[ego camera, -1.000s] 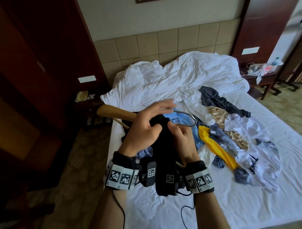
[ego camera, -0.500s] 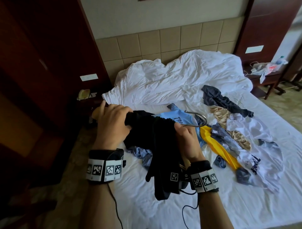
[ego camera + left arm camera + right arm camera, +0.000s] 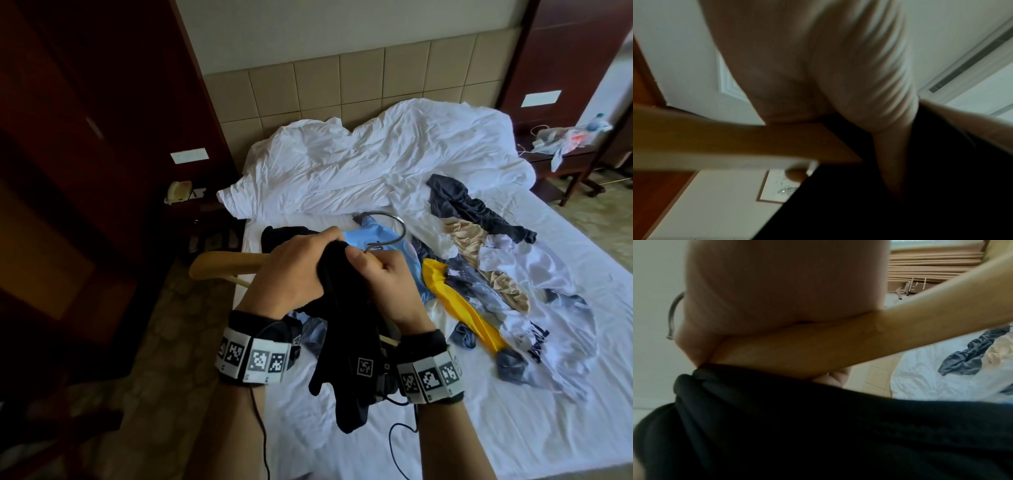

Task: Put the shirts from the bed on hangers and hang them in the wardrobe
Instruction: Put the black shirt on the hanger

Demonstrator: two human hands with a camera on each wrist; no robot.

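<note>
A black shirt hangs bunched from the middle of a wooden hanger, above the bed's near left corner. My left hand grips the shirt's gathered top beside the metal hook. The hanger's left arm sticks out bare past it. My right hand is curled round the hanger just under the hook. In the right wrist view the palm wraps the hanger with the black shirt below. The left wrist view shows the hanger and the black shirt. A pile of shirts lies on the bed.
Dark wooden wardrobe panels stand at the left, with a telephone on a low stand beside the bed. A nightstand with bags is at the far right. A crumpled white duvet covers the head of the bed.
My left hand came back from the hanger's left end to the middle by the hook, bunching the black shirt there. The hanger's left arm is bare again. My right hand kept its hold.
</note>
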